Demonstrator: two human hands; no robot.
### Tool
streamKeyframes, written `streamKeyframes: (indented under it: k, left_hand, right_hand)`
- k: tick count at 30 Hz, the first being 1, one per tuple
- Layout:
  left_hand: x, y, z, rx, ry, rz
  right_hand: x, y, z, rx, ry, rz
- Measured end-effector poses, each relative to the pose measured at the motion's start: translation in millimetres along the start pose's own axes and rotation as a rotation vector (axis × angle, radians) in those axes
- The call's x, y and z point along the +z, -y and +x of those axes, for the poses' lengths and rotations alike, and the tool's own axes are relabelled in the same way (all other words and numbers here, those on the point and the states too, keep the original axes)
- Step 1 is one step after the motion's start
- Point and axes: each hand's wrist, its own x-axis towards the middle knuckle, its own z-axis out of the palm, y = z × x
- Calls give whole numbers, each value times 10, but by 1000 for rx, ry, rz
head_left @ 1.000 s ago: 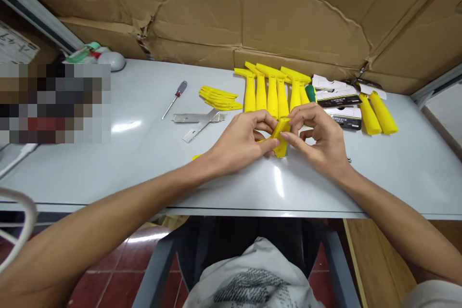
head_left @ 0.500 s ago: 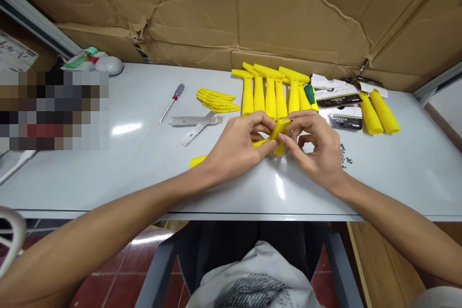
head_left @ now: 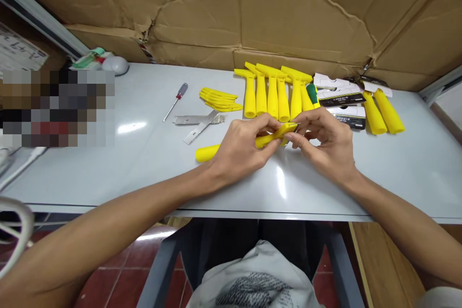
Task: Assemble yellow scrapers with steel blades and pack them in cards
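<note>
My left hand [head_left: 243, 147] is closed around a yellow plastic scraper [head_left: 205, 153], its handle poking out to the left past my wrist and its head raised off the table. At that head, my right hand [head_left: 323, 139] pinches the end with thumb and fingers, beside a thin metal-looking edge. Most of what lies between the right fingertips is hidden. Behind my hands several yellow scraper handles [head_left: 272, 94] stand in a row against the cardboard. To the left are a stack of yellow plastic strips [head_left: 219, 99] and flat metal blades [head_left: 202, 127], some crossed.
A screwdriver [head_left: 175, 102] with a grey-and-red handle lies left of the blades. A green-handled tool [head_left: 312, 95], black-and-white packets [head_left: 346, 118] and two more yellow handles [head_left: 388, 111] lie at the back right. Cardboard [head_left: 195, 19] walls the rear of the table.
The scraper has turned in my hands, its head now tilted toward the right and more of its handle showing at left. My right hand has shifted slightly right.
</note>
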Motion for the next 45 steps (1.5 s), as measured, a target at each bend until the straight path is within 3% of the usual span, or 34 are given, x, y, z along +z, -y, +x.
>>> streamKeyframes:
  k: [5, 11, 21, 28, 34, 45]
  left_hand:
    - [-12, 45, 27, 90, 41, 94]
    - [-42, 80, 54, 134, 214, 397]
    - [-107, 59, 121, 68, 328, 334]
    - [-133, 34, 139, 35, 348, 247]
    - [-100, 23, 111, 37, 324, 250]
    - [-81, 61, 84, 105, 316, 274]
  right_hand:
    - [23, -30, -32, 48, -7, 80]
    - [25, -15, -25, 58, 9, 73]
    - [-4, -75, 59, 49, 147, -78]
    - [3, -77, 52, 216, 168, 97]
    - [-36, -68, 75, 197, 262, 72]
    - [-71, -24, 47, 304, 257, 160]
